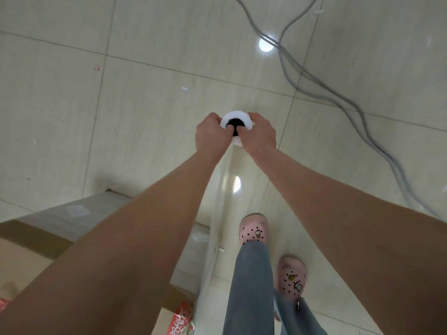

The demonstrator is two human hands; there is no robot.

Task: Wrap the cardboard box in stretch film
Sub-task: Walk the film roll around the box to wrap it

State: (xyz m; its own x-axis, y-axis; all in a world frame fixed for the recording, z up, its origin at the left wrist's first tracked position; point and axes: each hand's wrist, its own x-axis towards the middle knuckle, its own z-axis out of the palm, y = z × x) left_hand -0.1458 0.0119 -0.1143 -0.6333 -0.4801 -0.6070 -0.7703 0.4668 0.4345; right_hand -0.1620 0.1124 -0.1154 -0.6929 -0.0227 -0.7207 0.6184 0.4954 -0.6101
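- The left hand [210, 135] and right hand [260, 136] both clench a roll [235, 116] between them. It is round and white with a dark hollow core, and both thumbs sit at the hole.
- Clear, glossy film [225, 197] runs from under the hands back to the box [19, 252], brown cardboard below the left forearm.

This looks like an indoor packing or storage room. Large glossy pale floor tiles [60, 105] mirror round ceiling lights, and loose grey cables [314, 78] trail across the far right. A cardboard box [29, 257] sits near left.
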